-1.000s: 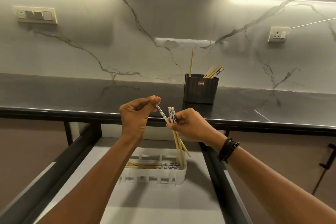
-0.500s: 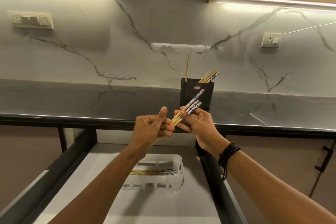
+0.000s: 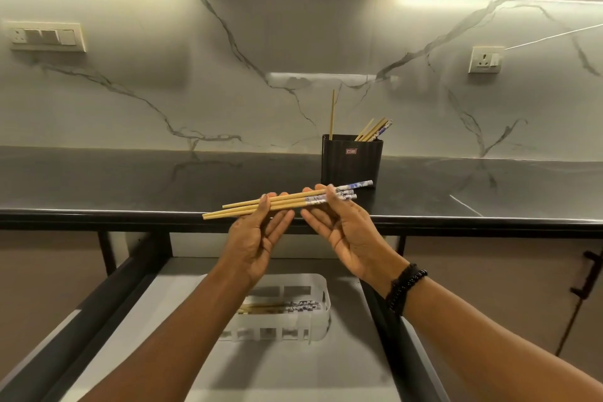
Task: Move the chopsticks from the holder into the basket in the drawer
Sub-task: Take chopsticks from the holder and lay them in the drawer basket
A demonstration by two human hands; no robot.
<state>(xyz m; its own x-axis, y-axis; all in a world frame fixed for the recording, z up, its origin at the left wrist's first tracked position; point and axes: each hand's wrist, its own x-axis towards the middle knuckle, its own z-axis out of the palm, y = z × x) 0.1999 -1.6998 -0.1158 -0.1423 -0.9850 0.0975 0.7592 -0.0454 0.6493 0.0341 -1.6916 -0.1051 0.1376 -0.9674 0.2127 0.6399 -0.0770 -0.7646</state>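
The person holds three chopsticks (image 3: 287,201) as one flat bundle in front of the chest, above the front edge of the counter (image 3: 130,183). The bundle lies almost level, with the right end a little higher. The plain wooden tips point to the left, and the ends with the blue and white pattern point to the right.

Both palms are turned up. The left hand (image 3: 257,238) grasps the wooden part: its thumb (image 3: 265,204) lies over the sticks and the fingers support them from below. The right hand (image 3: 349,235) grasps the patterned part in the same way, thumb on top and fingers under. The two hands are near each other but do not touch. A dark bead bracelet (image 3: 404,287) is on the right wrist.

Behind the hands, the black holder (image 3: 352,166) stands upright on the counter, near the marble wall (image 3: 195,91). One thin stick (image 3: 332,114) stands straight at its left corner, and several more (image 3: 375,130) lean out over its right corner.

Below the arms the drawer (image 3: 287,369) is open. The white basket (image 3: 321,313) sits on its floor, toward the back. Some chopsticks lie flat inside it (image 3: 261,306), with patterned ends to the right; the left forearm covers part of the basket.

On the wall there is a switch plate (image 3: 45,36) at the left and a socket (image 3: 485,59) at the right.
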